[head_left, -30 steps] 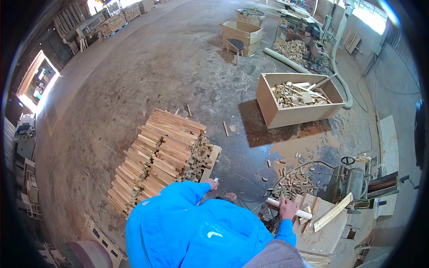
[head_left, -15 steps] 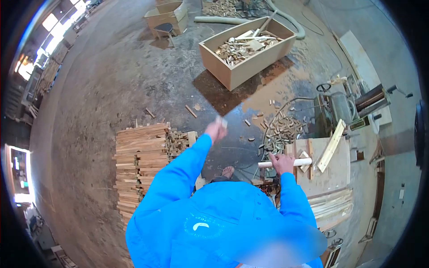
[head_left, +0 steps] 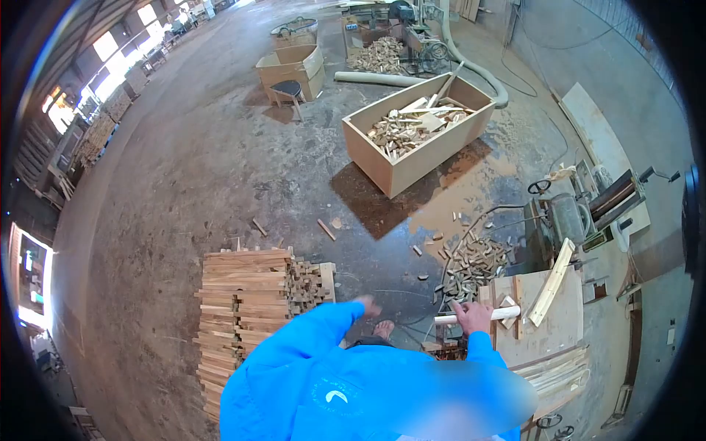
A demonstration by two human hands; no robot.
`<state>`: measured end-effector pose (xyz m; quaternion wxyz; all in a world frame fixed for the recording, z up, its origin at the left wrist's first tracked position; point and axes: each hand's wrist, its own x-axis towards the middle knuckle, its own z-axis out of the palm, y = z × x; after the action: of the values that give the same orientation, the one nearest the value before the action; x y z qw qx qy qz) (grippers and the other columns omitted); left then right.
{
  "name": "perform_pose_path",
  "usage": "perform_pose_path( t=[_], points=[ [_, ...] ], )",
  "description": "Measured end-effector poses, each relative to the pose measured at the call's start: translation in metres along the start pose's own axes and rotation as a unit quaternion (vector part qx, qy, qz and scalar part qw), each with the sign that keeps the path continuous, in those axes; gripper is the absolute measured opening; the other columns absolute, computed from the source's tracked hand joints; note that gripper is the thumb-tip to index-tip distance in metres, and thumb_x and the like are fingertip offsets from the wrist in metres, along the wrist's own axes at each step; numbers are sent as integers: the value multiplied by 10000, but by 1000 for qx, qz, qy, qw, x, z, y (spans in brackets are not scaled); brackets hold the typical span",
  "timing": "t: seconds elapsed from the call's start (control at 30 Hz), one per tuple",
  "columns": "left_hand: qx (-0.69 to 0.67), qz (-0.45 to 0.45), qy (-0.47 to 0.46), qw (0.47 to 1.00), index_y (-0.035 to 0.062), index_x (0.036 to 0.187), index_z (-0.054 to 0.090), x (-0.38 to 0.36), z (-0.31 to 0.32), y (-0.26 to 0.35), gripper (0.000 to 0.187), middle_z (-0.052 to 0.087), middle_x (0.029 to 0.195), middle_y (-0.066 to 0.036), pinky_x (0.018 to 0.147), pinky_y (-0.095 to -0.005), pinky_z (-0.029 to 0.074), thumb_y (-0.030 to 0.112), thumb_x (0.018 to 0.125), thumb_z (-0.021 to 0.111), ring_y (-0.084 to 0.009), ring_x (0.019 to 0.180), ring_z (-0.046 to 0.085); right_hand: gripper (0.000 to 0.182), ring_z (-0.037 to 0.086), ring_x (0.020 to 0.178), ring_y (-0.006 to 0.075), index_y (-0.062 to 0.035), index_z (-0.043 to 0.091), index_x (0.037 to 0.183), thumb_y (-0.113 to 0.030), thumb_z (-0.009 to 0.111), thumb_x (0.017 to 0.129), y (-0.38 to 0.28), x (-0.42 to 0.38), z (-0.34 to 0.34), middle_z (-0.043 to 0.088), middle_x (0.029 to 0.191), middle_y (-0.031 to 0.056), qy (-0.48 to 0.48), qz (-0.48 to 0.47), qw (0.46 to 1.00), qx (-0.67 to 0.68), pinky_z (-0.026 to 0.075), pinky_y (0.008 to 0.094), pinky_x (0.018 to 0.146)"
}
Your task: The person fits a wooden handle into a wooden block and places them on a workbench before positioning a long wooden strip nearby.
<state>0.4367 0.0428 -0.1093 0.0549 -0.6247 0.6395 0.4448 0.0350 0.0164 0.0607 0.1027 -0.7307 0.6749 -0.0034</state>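
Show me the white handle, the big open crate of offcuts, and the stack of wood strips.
white handle point(head_left: 501, 314), head view, its right end.
open crate point(head_left: 401, 174), head view, its front wall.
stack of wood strips point(head_left: 243, 294), head view, its top face.

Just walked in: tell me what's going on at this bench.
A person in a blue jacket stands between a stack of cut wooden boards and a wooden work table. The right hand grips a pale round handle at the table's edge. The left hand is out over the wet floor, blurred, with nothing visible in it. Small offcuts lie piled on the floor beside the table, and a large open crate farther off holds more scrap wood.
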Motion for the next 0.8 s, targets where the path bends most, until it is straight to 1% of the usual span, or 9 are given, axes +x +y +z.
perform_pose_path(
  t=[0.03,0.17,0.37,0.47,0.57,0.67,0.7,0.73,0.8],
  points=[
    [102,-4,-99,990,2,1247,759,-9,36,-24,759,740,1252,-265,990,-517,568,653,859,715,-429,1144,726,678,709,1013,348,-113,848,1020,-709,526,991,-1,0,-1,791,1016,140,-21,7,1000,-1,386,529,1057],
    [92,-59,-145,983,48,1202,790,-105,74,-56,665,755,1223,-233,970,-531,564,638,916,677,-439,1123,716,674,715,1015,351,-102,846,1016,-701,540,987,2,0,1,796,1043,142,-22,8,1000,-6,389,523,1049],
    [52,-171,-133,975,47,1211,785,-121,36,-90,694,737,1266,-250,1020,-518,543,664,945,614,-421,1195,698,645,719,1005,354,-103,844,1012,-674,547,990,-2,-3,-7,799,1027,144,-12,3,1000,11,389,515,1049],
    [24,-101,-3,995,45,1171,798,-84,20,-83,706,760,1195,-248,990,-514,553,685,945,604,-420,1143,718,584,705,1049,355,-84,825,1057,-614,586,1000,3,-5,-15,781,1090,157,-28,7,995,95,379,508,1076],
    [-110,-36,40,992,-8,1176,777,-54,-20,2,761,778,1101,-250,948,-500,566,697,920,654,-397,1057,749,491,681,1086,364,-49,786,1123,-508,661,999,19,-9,-5,742,1152,167,65,0,959,277,408,490,1073],
    [-136,47,97,985,-8,1402,638,-26,-34,106,824,677,1383,-261,1095,-454,506,672,940,680,-387,1302,649,386,661,1096,378,-14,742,1189,-306,790,942,15,-44,-13,697,1172,190,175,8,916,361,524,457,947],
    [-160,73,99,979,-40,1393,632,-30,-41,150,817,688,1367,-263,1102,-458,503,641,948,694,-380,1300,653,399,664,1116,375,-15,736,1211,-286,810,928,12,-64,-29,696,1183,198,154,42,909,385,536,456,945],
    [-150,103,78,980,-48,1406,622,-35,-51,196,793,678,1386,-261,1125,-460,488,605,964,699,-372,1320,640,408,664,1125,381,-22,736,1222,-295,812,929,20,-79,-14,696,1195,196,266,-7,906,329,535,457,975],
    [-128,175,103,971,-47,1430,608,-28,-39,254,743,641,1447,-251,1160,-449,461,531,978,722,-358,1360,607,429,660,1135,398,-42,726,1246,-317,815,928,25,-129,-39,688,1228,200,257,37,900,350,537,468,995]
  ],
)
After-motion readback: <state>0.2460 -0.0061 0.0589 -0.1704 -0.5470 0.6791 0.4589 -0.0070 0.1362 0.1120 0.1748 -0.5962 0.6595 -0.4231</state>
